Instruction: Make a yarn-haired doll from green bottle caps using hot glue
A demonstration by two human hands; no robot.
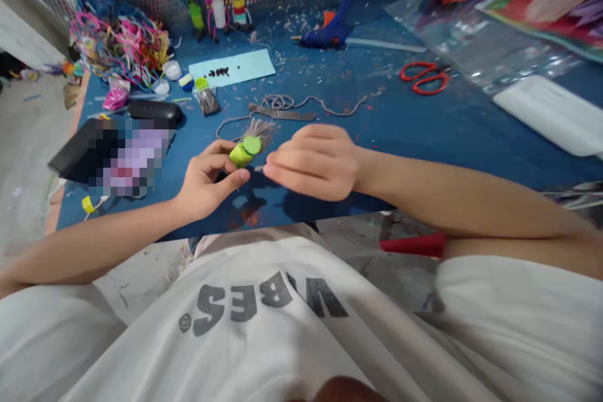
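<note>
My left hand [211, 179] is closed around a small yellow-green cylinder [242, 154], tilted with its flat round end toward me. A tuft of grey yarn [264, 130] sticks out from the cylinder's far side. Just right of it, my right hand [315, 163] pinches its fingers together; a short bit of greyish yarn strand [259, 168] shows at the fingertips. Beyond both hands lies a loose length of grey yarn [280, 102], with a flat metal strip [282, 114] across it.
Three yarn-haired dolls [217, 3] stand at the back beside a pile of colourful yarn [120, 41]. A blue glue gun [330, 28], red scissors [424, 78] and a light-blue card with dark bits [254, 66] lie on the blue table [377, 119]. At left is a black case [155, 113].
</note>
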